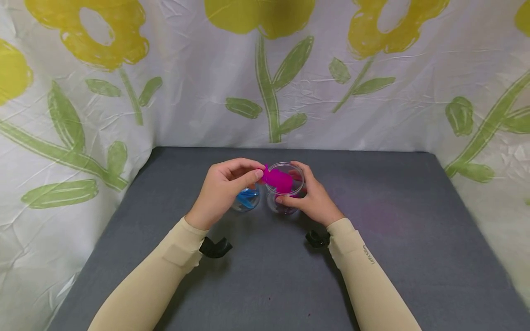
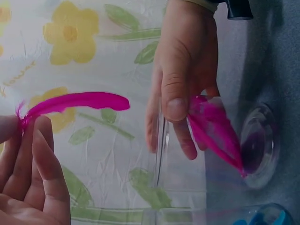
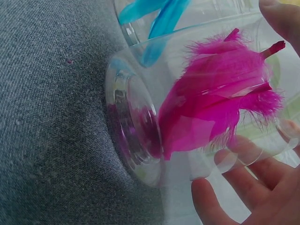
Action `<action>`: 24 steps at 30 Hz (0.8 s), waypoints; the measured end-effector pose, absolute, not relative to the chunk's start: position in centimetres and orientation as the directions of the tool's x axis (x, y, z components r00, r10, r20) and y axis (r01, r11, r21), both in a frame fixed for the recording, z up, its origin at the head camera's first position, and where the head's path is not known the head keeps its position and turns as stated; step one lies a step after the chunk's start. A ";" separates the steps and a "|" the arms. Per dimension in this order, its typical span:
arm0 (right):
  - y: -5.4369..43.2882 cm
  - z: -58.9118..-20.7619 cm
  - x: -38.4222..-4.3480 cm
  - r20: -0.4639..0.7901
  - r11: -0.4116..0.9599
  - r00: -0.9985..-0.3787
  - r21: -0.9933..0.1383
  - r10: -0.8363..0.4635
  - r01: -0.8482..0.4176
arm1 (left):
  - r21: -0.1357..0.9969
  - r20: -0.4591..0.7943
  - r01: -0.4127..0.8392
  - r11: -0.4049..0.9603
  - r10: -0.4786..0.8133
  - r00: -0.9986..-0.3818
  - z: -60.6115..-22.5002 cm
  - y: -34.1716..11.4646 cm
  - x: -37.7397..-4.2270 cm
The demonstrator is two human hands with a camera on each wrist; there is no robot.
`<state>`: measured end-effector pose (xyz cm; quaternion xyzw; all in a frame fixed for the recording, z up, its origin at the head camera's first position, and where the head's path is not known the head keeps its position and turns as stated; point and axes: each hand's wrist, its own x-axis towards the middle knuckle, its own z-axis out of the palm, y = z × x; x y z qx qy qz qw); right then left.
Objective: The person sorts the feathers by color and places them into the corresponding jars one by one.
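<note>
My left hand (image 1: 223, 188) pinches a bright magenta feather (image 2: 79, 100) by its fluffy quill end, between thumb and fingers. The feather's other end lies over the mouth of a clear round jar (image 3: 126, 164). My right hand (image 1: 316, 200) grips this jar from its right side near the top, thumb in front and fingers around the back. Inside stand several magenta feathers (image 3: 215, 98), quills up. The jar stands upright with its base on the table. Just left of it is a second clear jar (image 1: 245, 208) with blue feather-like strips (image 3: 168, 28), partly hidden by my left hand.
A dark grey cloth (image 1: 256, 285) covers the table. A white curtain (image 1: 186, 92) printed with yellow flowers and green stems hangs behind and at both sides. Tiny dark magenta specks lie on the cloth near the front.
</note>
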<state>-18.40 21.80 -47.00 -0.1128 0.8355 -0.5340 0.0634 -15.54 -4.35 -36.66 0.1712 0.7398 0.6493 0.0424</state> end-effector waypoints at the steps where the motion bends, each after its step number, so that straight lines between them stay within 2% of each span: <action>1: 21.8 -47.0 -18.4 0.013 0.405 -0.966 -0.907 -0.257 -0.120 | 0.976 0.157 0.196 0.100 0.304 -0.940 -36.8 -4.3 -15.7; 9: 21.9 -47.1 -18.3 -0.010 0.395 -0.967 -0.914 -0.256 -0.095 | 0.979 0.148 0.182 0.096 0.291 -0.945 -37.3 -3.3 -16.5; 24: 21.9 -47.1 -18.4 0.026 0.377 -0.963 -0.917 -0.270 -0.131 | 0.977 0.138 0.178 0.120 0.285 -0.949 -38.1 -2.0 -17.3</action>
